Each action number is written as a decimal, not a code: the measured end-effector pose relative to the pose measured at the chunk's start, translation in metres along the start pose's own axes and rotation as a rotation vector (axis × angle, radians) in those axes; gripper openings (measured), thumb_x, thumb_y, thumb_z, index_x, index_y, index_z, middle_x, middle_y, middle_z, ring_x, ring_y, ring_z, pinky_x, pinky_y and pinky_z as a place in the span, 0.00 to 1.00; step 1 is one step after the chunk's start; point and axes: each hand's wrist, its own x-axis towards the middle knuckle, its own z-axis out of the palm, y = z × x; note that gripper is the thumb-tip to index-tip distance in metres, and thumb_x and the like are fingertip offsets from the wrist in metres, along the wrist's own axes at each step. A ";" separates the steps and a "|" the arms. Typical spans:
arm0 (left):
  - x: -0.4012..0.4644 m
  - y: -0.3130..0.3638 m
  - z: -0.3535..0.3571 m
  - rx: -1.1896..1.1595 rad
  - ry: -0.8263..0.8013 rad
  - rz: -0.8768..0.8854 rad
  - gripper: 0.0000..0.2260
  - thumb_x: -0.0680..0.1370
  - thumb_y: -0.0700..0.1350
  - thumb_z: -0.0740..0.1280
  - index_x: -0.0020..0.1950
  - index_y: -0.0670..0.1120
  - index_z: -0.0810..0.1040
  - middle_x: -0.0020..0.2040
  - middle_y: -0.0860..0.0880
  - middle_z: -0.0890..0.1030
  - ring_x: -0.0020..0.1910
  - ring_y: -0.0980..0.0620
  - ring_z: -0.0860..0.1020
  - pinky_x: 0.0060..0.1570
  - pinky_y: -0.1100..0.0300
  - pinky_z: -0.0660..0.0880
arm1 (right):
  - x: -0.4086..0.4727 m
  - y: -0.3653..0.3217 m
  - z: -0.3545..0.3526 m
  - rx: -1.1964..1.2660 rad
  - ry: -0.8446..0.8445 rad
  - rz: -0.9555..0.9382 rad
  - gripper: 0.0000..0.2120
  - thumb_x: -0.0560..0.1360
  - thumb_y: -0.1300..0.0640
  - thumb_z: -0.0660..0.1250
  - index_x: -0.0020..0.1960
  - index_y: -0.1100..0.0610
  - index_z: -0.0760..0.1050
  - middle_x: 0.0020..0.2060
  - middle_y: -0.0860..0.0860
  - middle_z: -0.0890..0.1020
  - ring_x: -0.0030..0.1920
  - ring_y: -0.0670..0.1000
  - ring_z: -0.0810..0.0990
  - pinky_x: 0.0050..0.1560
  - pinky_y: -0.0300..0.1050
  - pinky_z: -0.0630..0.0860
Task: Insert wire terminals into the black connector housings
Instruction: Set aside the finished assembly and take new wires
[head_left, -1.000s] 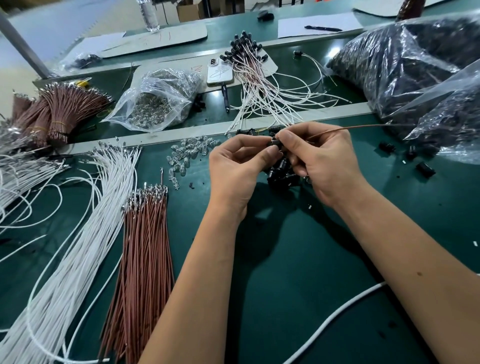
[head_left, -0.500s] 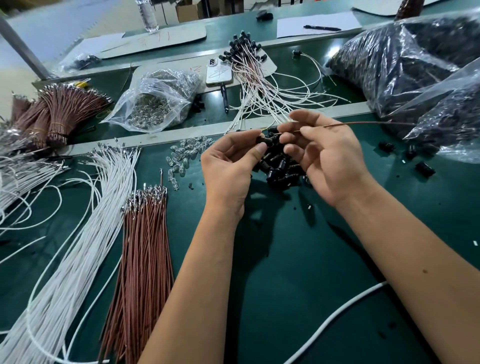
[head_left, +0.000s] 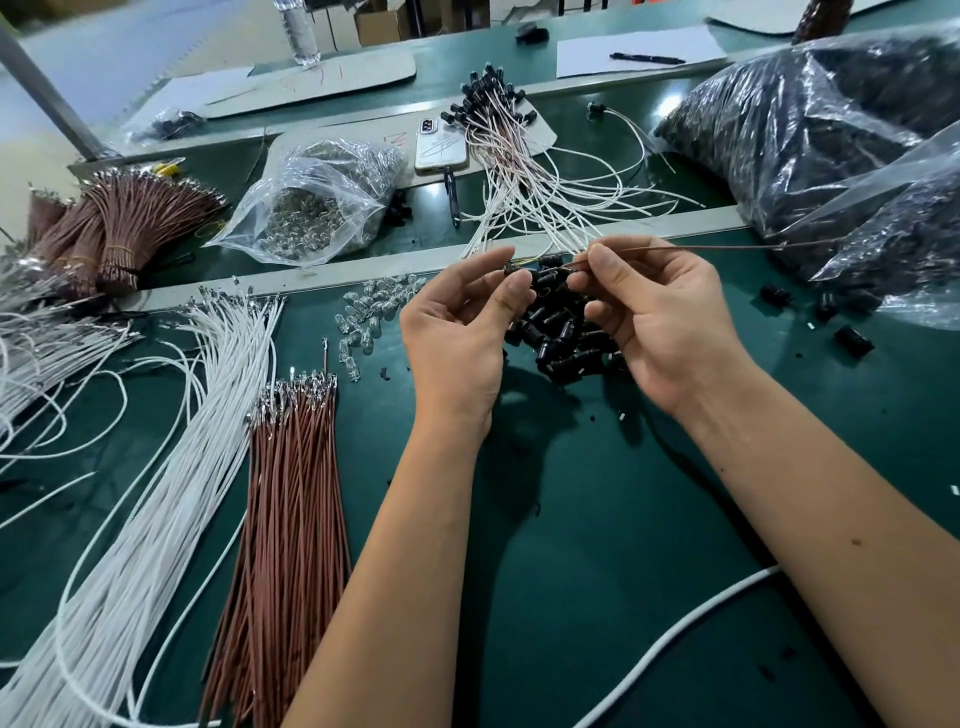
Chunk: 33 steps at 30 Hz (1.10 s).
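Note:
My left hand (head_left: 457, 322) pinches a small black connector housing (head_left: 514, 268) between thumb and fingertips. My right hand (head_left: 660, 317) pinches a thin brown wire (head_left: 727, 248) near its terminal end, and the wire runs off to the right. The wire's tip points at the housing; whether it is inside I cannot tell. Under both hands lies a pile of loose black housings (head_left: 561, 338) on the green mat (head_left: 571, 519). A fan of brown terminal wires (head_left: 291, 493) and a sheaf of white terminal wires (head_left: 171, 467) lie to the left.
Clear LED bulbs (head_left: 374, 306) are scattered left of the hands. A clear bag of parts (head_left: 311, 202), a phone (head_left: 440, 148) and finished wired housings (head_left: 514, 156) lie beyond the rail. Big bags of black housings (head_left: 810, 140) fill the right. A white cable (head_left: 675, 644) crosses near me.
Both hands opened apart from their tight pinch together. The right hand now holds the brown wire between thumb and finger, its tip aimed at the housing in the left fingers.

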 end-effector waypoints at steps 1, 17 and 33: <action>0.000 0.000 0.001 -0.010 0.001 -0.004 0.09 0.75 0.33 0.74 0.54 0.40 0.84 0.41 0.45 0.84 0.42 0.48 0.83 0.49 0.57 0.81 | 0.000 0.000 0.000 0.005 -0.003 -0.007 0.02 0.79 0.66 0.70 0.50 0.61 0.80 0.41 0.54 0.86 0.39 0.48 0.86 0.34 0.36 0.79; -0.006 0.002 0.011 -0.002 -0.017 -0.091 0.03 0.75 0.37 0.75 0.44 0.43 0.85 0.37 0.44 0.86 0.33 0.50 0.84 0.37 0.62 0.79 | -0.003 0.007 0.003 -0.078 -0.049 -0.073 0.06 0.71 0.62 0.76 0.47 0.59 0.82 0.41 0.55 0.87 0.37 0.49 0.85 0.34 0.37 0.79; -0.013 0.005 0.012 0.247 -0.153 -0.007 0.05 0.72 0.39 0.78 0.44 0.41 0.84 0.38 0.41 0.86 0.35 0.44 0.83 0.42 0.46 0.82 | -0.006 0.005 0.004 -0.312 -0.113 -0.071 0.09 0.83 0.58 0.67 0.50 0.58 0.86 0.42 0.54 0.85 0.36 0.46 0.80 0.30 0.35 0.71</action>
